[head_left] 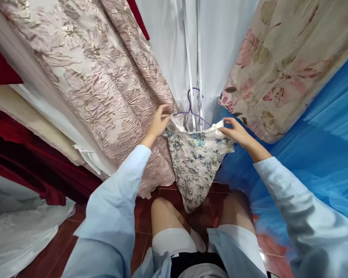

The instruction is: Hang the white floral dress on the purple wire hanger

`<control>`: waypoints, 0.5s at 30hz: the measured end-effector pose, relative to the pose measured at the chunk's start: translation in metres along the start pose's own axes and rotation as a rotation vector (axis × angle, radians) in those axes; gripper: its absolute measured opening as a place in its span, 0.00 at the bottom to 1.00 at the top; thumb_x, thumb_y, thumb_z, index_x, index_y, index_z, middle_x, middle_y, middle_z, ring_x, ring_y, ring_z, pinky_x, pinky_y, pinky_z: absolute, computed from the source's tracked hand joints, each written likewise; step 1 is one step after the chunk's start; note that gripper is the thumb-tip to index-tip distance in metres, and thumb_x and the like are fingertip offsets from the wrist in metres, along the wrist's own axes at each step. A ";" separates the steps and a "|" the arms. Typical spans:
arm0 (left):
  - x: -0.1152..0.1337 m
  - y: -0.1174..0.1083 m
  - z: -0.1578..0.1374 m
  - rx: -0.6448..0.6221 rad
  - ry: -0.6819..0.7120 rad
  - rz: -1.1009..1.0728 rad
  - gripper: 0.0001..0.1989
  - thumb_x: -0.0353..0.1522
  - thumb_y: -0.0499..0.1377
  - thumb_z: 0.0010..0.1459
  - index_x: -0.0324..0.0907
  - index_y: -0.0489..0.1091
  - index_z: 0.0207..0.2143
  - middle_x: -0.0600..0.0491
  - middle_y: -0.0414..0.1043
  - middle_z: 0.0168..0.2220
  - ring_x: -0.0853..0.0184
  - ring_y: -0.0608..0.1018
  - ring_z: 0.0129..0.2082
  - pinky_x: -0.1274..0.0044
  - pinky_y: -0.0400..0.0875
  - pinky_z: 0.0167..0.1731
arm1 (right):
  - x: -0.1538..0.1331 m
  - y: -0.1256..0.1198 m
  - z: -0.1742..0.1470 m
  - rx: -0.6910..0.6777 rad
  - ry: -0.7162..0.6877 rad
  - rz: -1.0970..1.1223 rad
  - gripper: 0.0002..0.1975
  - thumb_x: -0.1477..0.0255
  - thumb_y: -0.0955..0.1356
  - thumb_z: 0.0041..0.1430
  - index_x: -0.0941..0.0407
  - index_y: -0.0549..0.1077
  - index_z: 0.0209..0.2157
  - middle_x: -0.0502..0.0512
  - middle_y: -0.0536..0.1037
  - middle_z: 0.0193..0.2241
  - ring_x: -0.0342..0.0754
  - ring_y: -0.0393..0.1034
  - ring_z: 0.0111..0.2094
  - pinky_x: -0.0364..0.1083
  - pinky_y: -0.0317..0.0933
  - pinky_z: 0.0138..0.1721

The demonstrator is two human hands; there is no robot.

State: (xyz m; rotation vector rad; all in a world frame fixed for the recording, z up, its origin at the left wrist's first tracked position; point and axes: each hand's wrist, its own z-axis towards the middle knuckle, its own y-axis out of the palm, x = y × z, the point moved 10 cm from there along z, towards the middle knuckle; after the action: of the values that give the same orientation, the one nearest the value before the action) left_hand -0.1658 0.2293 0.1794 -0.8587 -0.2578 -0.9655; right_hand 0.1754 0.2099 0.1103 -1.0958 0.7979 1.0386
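A floral garment with a white neckline hangs from a thin purple hanger in the middle of the view. The fingers of my left hand pinch its left shoulder near one end of the hanger. On the other side my right hand grips the white right shoulder edge between thumb and fingers. The hanger's hook stands up in front of white straps; whether it rests on anything I cannot tell. Below, the garment narrows to a point between my knees.
Pink embossed fabric hangs close on the left, with dark red velvet beyond it. Pale floral cloth and blue tulle hang on the right. White fabric hangs behind. The floor is red tile.
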 end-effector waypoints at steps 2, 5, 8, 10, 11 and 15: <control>0.000 0.008 -0.011 -0.047 -0.001 0.076 0.16 0.30 0.55 0.62 0.40 0.69 0.52 0.45 0.74 0.54 0.61 0.75 0.55 0.68 0.68 0.58 | 0.005 -0.006 -0.009 0.085 0.015 -0.107 0.19 0.55 0.72 0.49 0.57 0.71 0.27 0.49 0.70 0.24 0.43 0.61 0.27 0.43 0.54 0.31; 0.007 0.009 -0.021 -0.044 0.033 0.225 0.12 0.32 0.53 0.65 0.39 0.72 0.47 0.44 0.76 0.46 0.59 0.76 0.49 0.68 0.68 0.55 | -0.006 -0.004 -0.019 0.094 -0.062 -0.196 0.28 0.51 0.65 0.61 0.54 0.57 0.17 0.44 0.53 0.15 0.40 0.47 0.21 0.45 0.42 0.25; 0.021 -0.004 -0.025 0.066 0.062 0.296 0.12 0.34 0.52 0.68 0.40 0.73 0.43 0.46 0.76 0.41 0.60 0.76 0.44 0.72 0.68 0.48 | -0.037 -0.018 -0.017 0.219 -0.153 -0.234 0.29 0.55 0.65 0.65 0.53 0.50 0.16 0.43 0.46 0.16 0.39 0.42 0.20 0.46 0.37 0.25; 0.025 -0.018 -0.029 0.152 0.048 0.313 0.11 0.36 0.53 0.68 0.40 0.73 0.42 0.47 0.76 0.41 0.61 0.76 0.43 0.73 0.67 0.47 | -0.063 -0.023 -0.010 0.249 -0.192 -0.250 0.29 0.60 0.67 0.65 0.53 0.50 0.16 0.42 0.45 0.16 0.39 0.42 0.21 0.45 0.39 0.25; 0.022 -0.025 -0.033 0.190 0.020 0.322 0.10 0.36 0.54 0.68 0.40 0.73 0.41 0.47 0.76 0.40 0.61 0.76 0.42 0.73 0.67 0.46 | -0.078 -0.020 -0.008 0.220 -0.215 -0.241 0.28 0.62 0.68 0.64 0.53 0.51 0.16 0.42 0.45 0.16 0.38 0.42 0.21 0.45 0.40 0.25; -0.008 -0.046 -0.062 0.285 -0.138 0.322 0.12 0.37 0.54 0.68 0.40 0.70 0.35 0.49 0.74 0.36 0.63 0.74 0.38 0.74 0.67 0.45 | -0.137 0.045 -0.048 -0.342 -0.337 -0.038 0.23 0.62 0.67 0.67 0.57 0.63 0.20 0.42 0.55 0.16 0.37 0.48 0.21 0.41 0.47 0.24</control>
State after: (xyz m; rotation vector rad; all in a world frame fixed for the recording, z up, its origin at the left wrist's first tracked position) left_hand -0.2178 0.1761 0.1586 -0.6786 -0.3540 -0.5540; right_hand 0.0865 0.1333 0.2074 -1.1735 0.3345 1.3161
